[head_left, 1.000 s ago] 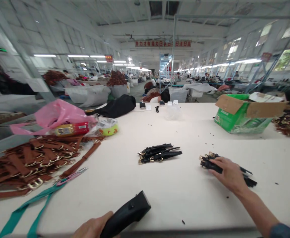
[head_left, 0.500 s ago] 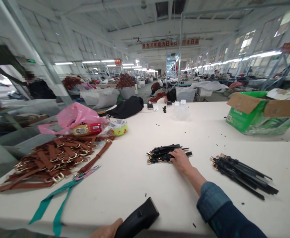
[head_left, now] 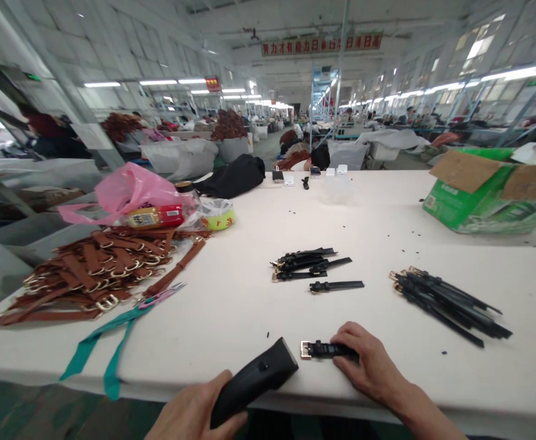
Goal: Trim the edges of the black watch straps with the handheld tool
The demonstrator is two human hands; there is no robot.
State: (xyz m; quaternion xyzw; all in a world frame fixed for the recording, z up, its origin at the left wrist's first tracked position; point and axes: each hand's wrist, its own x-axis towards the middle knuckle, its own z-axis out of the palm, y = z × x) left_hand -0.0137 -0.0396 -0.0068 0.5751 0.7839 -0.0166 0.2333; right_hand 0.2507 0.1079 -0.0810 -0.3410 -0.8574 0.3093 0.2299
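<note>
My left hand (head_left: 192, 414) grips a black handheld tool (head_left: 253, 380) at the near edge of the white table (head_left: 378, 214), its tip pointing up and right. Just right of that tip, my right hand (head_left: 371, 368) pinches a black strap with a gold buckle (head_left: 325, 349) flat on the table. Another single black strap (head_left: 336, 285) lies further out. Behind it sits a small pile of black straps (head_left: 302, 263). A longer bundle of black straps (head_left: 446, 302) lies to the right.
A heap of brown straps with gold buckles (head_left: 93, 275) fills the left side, with a teal ribbon (head_left: 96, 348) and pink-handled snips (head_left: 160, 296) beside it. A pink bag (head_left: 125, 192), a black bag (head_left: 233, 176) and a green cardboard box (head_left: 483, 198) stand farther back.
My right hand left the small black pile and drew back to the near edge with one strap. A second strap now lies apart from the pile. The camera tilted down slightly.
</note>
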